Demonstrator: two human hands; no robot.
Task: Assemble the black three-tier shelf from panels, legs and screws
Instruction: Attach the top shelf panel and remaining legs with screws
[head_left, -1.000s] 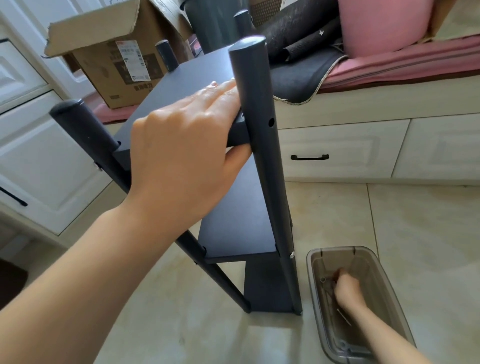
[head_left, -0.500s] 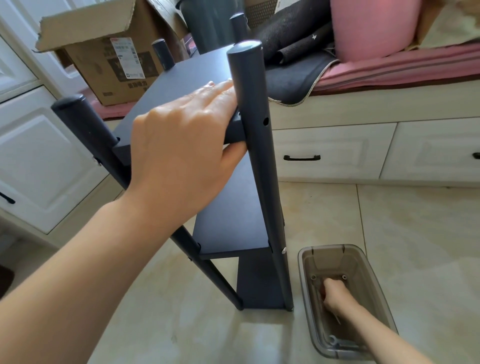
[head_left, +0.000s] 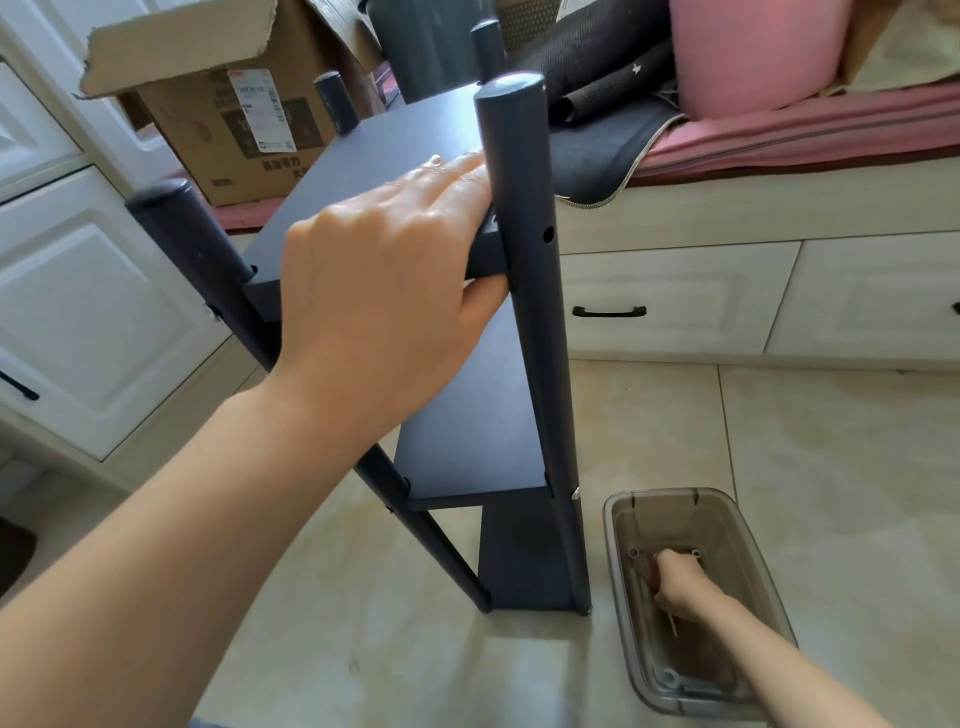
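The black shelf stands upright on the tiled floor with three panels between round legs. My left hand (head_left: 395, 280) grips the front edge of the top panel (head_left: 395, 140), fingers flat on top and thumb underneath, right beside the near right leg (head_left: 535, 322). That leg shows an empty screw hole (head_left: 548, 235) at the top panel's height. A screw head (head_left: 575, 492) sticks out at the middle panel (head_left: 467, 410). My right hand (head_left: 680, 582) reaches down into a smoky clear plastic box (head_left: 618, 561) of small metal parts; its fingers are curled, and what they hold is hidden.
White cabinets (head_left: 93, 322) stand at the left and white drawers (head_left: 675, 301) run along the back under a pink cushioned bench (head_left: 810, 124). An open cardboard box (head_left: 234, 130) sits behind the shelf. A wrench (head_left: 675, 680) lies in the plastic box.
My right hand has shifted slightly inside the plastic box. My left hand keeps the same hold on the top panel, and the shelf has not moved.
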